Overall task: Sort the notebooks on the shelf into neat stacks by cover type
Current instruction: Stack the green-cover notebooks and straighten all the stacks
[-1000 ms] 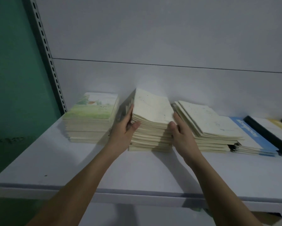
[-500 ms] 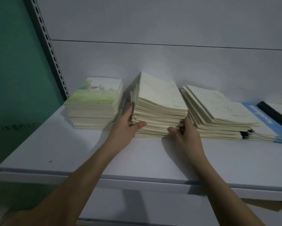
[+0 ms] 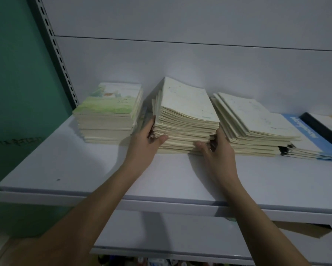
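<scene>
Both hands bracket the middle stack of plain cream paper-covered notebooks (image 3: 186, 120) on the white shelf (image 3: 65, 169); the left hand (image 3: 146, 139) presses its left side with fingers laid along the edges and thumb across the front; the right hand (image 3: 217, 148) curls its fingers into the right front corner, gripping it. Sorting looks well advanced: a squared stack of green landscape-cover notebooks (image 3: 111, 112) stands just to the left; still ragged are the middle stack, the fanned cream stack (image 3: 253, 123) to its right, and the blue-and-white notebooks (image 3: 311, 139) beyond.
</scene>
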